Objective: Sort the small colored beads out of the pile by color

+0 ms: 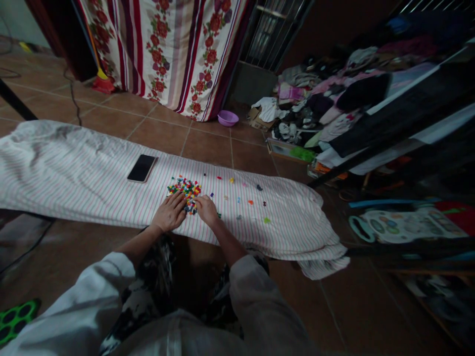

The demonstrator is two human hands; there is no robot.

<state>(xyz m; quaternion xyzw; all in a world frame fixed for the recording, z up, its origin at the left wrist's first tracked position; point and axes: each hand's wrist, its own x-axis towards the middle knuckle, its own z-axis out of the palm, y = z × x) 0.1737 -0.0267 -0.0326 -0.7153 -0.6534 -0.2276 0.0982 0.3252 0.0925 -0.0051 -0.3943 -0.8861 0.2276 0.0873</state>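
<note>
A heap of tiny multicoloured pieces [184, 188] lies on a striped cloth [89, 170] in front of me; their exact kind is too small to tell. My left hand [168, 212] rests on the heap's near left side, palm down with fingers stretched out. At the right edge of the heap is my right hand [206, 209], its fingertips pinched together; whatever is between them is hidden. Right of it, small groups sorted by colour are spread over the cloth, among them a yellow group [232, 180], an orange group [251, 202] and a lime green group [266, 220].
A phone [141, 168] lies on the cloth, left of the heap. Beyond the covered narrow surface are a tiled floor, a purple basin [227, 118] and a floral curtain [178, 54]. Piled clothes [315, 94] and a dark frame bar stand at the right.
</note>
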